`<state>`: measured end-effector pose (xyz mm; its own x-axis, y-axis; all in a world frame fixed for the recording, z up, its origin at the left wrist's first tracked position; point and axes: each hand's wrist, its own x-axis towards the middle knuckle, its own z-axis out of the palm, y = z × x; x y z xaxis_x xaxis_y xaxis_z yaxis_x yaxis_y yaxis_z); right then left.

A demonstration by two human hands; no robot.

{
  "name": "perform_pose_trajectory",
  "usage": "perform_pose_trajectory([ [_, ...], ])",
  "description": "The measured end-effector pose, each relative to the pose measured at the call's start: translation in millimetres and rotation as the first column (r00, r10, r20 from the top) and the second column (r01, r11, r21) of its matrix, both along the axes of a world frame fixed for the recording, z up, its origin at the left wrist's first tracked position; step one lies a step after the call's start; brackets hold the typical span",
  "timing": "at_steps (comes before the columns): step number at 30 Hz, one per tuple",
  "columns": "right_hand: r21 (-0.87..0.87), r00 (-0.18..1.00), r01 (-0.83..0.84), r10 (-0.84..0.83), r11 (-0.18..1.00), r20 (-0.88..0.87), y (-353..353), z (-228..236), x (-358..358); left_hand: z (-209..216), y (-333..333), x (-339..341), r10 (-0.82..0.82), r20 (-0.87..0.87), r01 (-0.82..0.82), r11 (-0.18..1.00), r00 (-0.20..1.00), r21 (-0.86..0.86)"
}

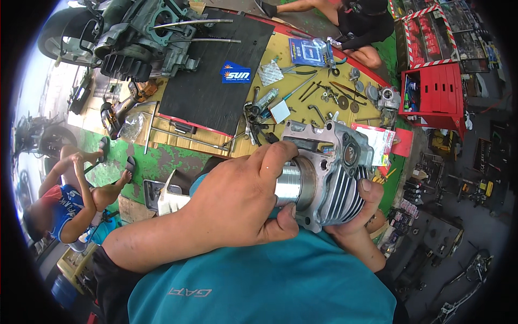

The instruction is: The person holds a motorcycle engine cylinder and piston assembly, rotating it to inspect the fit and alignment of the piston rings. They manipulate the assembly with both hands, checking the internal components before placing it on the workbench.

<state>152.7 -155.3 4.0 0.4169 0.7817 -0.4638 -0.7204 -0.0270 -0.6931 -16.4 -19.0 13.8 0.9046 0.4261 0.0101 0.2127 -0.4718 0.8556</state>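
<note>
A finned engine cylinder [345, 186] is held up in front of my chest. Around its right side wraps my right hand [362, 208], the thumb on the fins. My left hand [243, 186] is closed on a shiny piston [288, 185] at the mouth of the cylinder's sleeve [307, 182]. The thumb and a finger press on opposite sides of the piston's rim. The piston sits partly inside the bore; its inner end is hidden. Below lies my teal shirt.
Ahead, a workbench [237, 141] holds loose tools, a black mat [210, 81] and an engine [156, 40]. An impact driver [121, 110] lies on the left. One person sits at left; another crouches [367, 27] beyond the bench. A red tool cabinet [440, 94] stands right.
</note>
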Motion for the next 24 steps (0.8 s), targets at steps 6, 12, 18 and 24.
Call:
perform_pose_trajectory([
  [6, 0.134, 0.971, -0.083, 0.11, 0.987, -0.212, -11.8, -9.2, 14.5, 9.6, -0.3, -0.7, -0.004, -0.057, 0.005, 1.0, 0.998, 0.014],
  [12, 0.015, 0.991, -0.028, 0.029, 1.0, -0.133, 9.7, 9.2, 5.0, 14.3, 0.5, 0.9, 0.024, 0.01, -0.025, 0.996, 1.0, 0.082],
  [18, 0.006, 0.987, -0.029, 0.029, 1.0, -0.159, 8.2, 10.8, 6.3, 15.9, 1.0, 0.7, 0.014, 0.008, -0.015, 0.995, 1.0, 0.099],
  [24, 0.006, 0.983, -0.057, 0.057, 0.998, -0.177, 7.6, 12.3, 7.5, 14.3, 4.1, -0.1, 0.009, 0.048, -0.012, 0.998, 0.999, 0.068],
])
